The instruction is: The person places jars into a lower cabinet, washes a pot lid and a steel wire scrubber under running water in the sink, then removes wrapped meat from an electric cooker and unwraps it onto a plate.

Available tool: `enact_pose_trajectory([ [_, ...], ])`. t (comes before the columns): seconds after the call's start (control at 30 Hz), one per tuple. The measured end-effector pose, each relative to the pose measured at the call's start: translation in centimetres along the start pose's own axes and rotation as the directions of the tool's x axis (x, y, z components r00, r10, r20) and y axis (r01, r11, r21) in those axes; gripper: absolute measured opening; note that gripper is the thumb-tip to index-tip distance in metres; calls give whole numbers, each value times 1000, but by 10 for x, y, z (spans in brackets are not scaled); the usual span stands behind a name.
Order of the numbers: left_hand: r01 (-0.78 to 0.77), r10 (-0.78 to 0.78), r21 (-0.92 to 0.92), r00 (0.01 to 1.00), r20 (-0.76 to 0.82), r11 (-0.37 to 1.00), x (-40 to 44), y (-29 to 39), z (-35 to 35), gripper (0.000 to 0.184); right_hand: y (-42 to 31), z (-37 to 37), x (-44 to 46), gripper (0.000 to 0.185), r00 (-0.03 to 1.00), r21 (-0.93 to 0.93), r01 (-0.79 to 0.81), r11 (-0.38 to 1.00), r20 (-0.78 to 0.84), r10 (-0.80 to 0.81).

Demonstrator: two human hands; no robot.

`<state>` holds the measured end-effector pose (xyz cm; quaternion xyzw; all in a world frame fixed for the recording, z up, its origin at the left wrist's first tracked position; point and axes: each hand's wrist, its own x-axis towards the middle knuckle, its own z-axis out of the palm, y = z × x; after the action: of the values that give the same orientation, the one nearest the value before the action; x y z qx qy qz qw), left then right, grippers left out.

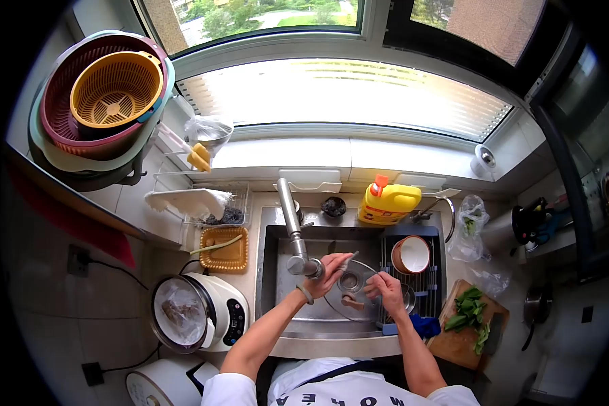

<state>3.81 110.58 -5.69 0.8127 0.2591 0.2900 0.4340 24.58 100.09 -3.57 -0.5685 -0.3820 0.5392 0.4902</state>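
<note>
Over the sink, my left hand is under the grey faucet, its fingers closed at the upper left rim of a clear round glass lid. On the lid's right side, my right hand has curled fingers gripping the rim. The lid's brown knob shows below the drain. A brown and white bowl sits on the rack in the sink's right part. Right of it, a blue cloth lies near my right forearm.
A yellow bottle stands behind the sink. To the right are a cutting board with green leaves and a plastic bag. On the left are a tan basket, a white cooker and stacked colanders.
</note>
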Motion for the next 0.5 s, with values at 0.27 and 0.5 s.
enact_pose_trajectory([
  [0.27, 190, -193, -276, 981, 17, 942, 8, -10, 15, 18, 13, -3, 1, 28, 998, -14, 4, 1000, 68, -3],
  [0.5, 350, -476, -593, 877, -64, 725, -25, -48, 31, 22, 20, 1, -16, 32, 991, 114, 39, 993, -132, -24],
])
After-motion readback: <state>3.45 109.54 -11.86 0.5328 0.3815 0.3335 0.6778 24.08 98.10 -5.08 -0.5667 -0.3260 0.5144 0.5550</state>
